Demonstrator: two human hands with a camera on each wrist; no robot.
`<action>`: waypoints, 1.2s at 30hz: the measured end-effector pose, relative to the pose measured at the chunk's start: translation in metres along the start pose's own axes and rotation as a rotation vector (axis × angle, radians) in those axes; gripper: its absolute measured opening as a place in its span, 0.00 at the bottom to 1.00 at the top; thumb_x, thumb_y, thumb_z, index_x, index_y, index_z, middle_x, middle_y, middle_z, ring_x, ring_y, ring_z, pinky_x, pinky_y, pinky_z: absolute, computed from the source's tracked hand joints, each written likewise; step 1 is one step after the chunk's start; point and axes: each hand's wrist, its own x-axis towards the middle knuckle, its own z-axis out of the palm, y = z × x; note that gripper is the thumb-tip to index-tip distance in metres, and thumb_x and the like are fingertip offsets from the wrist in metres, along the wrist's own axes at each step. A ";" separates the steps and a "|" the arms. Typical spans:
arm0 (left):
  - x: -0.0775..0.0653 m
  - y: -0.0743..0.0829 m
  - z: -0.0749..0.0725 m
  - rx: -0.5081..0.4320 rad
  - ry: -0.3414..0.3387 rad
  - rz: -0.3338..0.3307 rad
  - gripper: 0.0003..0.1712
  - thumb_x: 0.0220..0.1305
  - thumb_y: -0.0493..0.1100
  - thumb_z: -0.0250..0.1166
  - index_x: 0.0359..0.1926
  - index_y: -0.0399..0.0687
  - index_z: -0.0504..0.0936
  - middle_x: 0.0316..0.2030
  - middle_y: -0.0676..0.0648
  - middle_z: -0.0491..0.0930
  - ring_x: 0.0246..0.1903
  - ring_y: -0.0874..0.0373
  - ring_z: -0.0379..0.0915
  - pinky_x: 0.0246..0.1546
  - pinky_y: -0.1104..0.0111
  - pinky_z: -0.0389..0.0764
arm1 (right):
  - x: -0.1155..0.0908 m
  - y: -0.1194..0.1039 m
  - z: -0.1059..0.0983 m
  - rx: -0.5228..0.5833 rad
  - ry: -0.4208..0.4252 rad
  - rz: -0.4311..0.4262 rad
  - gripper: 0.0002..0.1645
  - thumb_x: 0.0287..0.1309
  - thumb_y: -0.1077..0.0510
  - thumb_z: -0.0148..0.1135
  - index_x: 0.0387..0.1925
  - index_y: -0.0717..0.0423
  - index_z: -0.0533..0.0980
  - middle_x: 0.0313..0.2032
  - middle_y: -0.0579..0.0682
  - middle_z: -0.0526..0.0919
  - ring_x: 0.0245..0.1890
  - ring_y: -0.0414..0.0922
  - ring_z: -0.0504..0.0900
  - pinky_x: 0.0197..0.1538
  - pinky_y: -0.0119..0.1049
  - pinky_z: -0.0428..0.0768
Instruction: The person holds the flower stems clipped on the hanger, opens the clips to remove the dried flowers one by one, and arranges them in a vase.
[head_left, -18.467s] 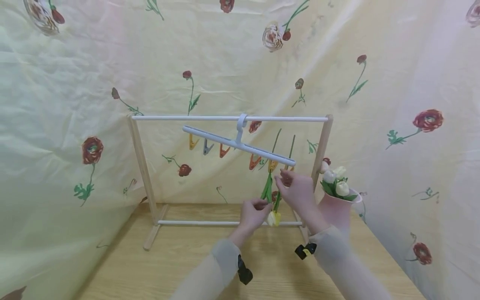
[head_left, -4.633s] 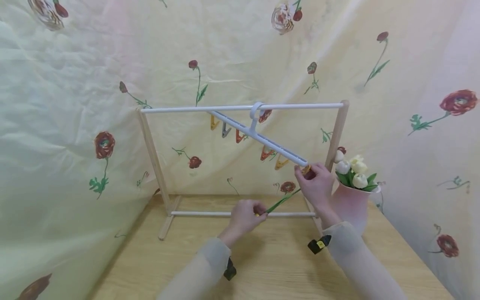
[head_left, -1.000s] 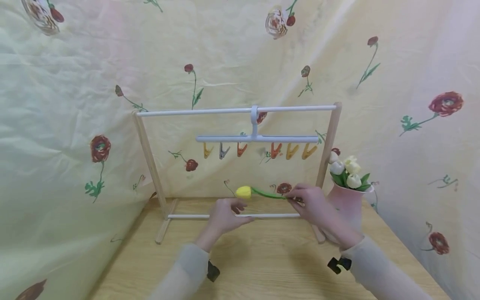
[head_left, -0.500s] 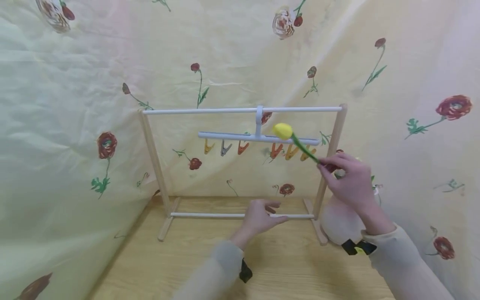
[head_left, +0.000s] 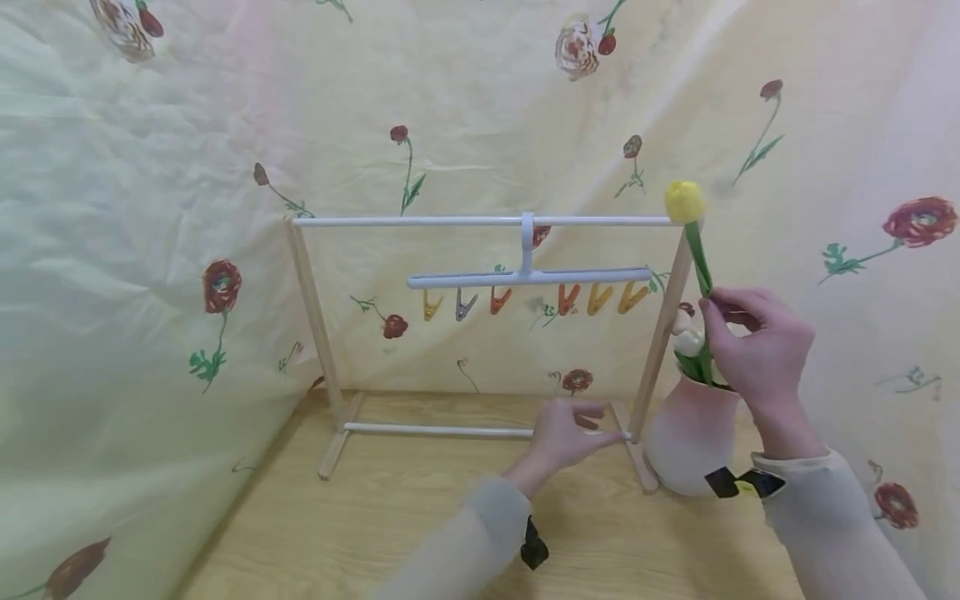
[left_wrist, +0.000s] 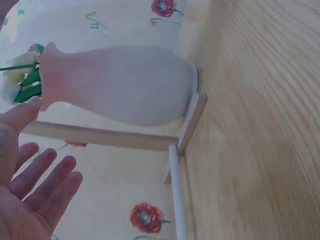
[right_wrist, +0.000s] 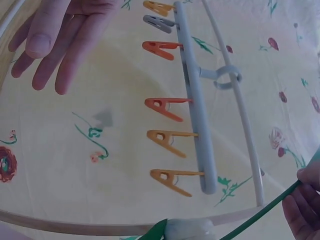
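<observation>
My right hand (head_left: 768, 346) pinches the green stem of a yellow tulip (head_left: 685, 202) between thumb and fingers. The flower points up, and the stem's lower part comes down over the pink-and-white vase (head_left: 690, 433). White tulips (head_left: 688, 340) with green leaves stand in the vase, partly hidden behind that hand. My left hand (head_left: 566, 435) hovers near the right end of the rack's lower bar, holding nothing, fingers loosely extended in the left wrist view. A pale blue hanger (head_left: 480, 280) with several coloured clips hangs from the rack; no flower is in the clips.
The wooden rack (head_left: 311, 325) with white bars stands on the wooden table (head_left: 360, 533). Its right post (head_left: 671, 308) is beside the vase. A floral cloth (head_left: 465, 100) hangs behind and along the sides.
Two tulips hung from the clips earlier. The yellow tulip, last taken off, has gone from lying level to upright, carried right and up by my right hand. My left hand shifted right.
</observation>
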 end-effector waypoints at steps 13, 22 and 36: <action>0.014 0.001 0.055 -0.113 -0.021 -0.102 0.21 0.56 0.46 0.84 0.51 0.51 0.92 0.47 0.51 0.93 0.35 0.68 0.88 0.33 0.78 0.84 | 0.005 0.003 0.002 0.027 -0.012 0.015 0.09 0.58 0.69 0.74 0.42 0.66 0.89 0.37 0.15 0.82 0.36 0.17 0.81 0.43 0.09 0.77; 0.034 0.007 0.092 -0.015 -0.021 -0.069 0.28 0.58 0.54 0.82 0.60 0.62 0.89 0.56 0.57 0.89 0.51 0.62 0.88 0.45 0.79 0.82 | -0.003 0.009 -0.002 -0.078 -0.104 0.037 0.09 0.61 0.65 0.72 0.43 0.66 0.88 0.37 0.49 0.92 0.35 0.12 0.78 0.42 0.07 0.74; 0.038 0.022 0.106 0.110 0.052 -0.022 0.28 0.55 0.61 0.82 0.58 0.75 0.88 0.48 0.65 0.91 0.45 0.76 0.84 0.46 0.81 0.79 | -0.027 0.019 -0.005 -0.252 -0.173 -0.007 0.12 0.57 0.68 0.67 0.43 0.70 0.83 0.36 0.66 0.90 0.31 0.38 0.84 0.41 0.09 0.68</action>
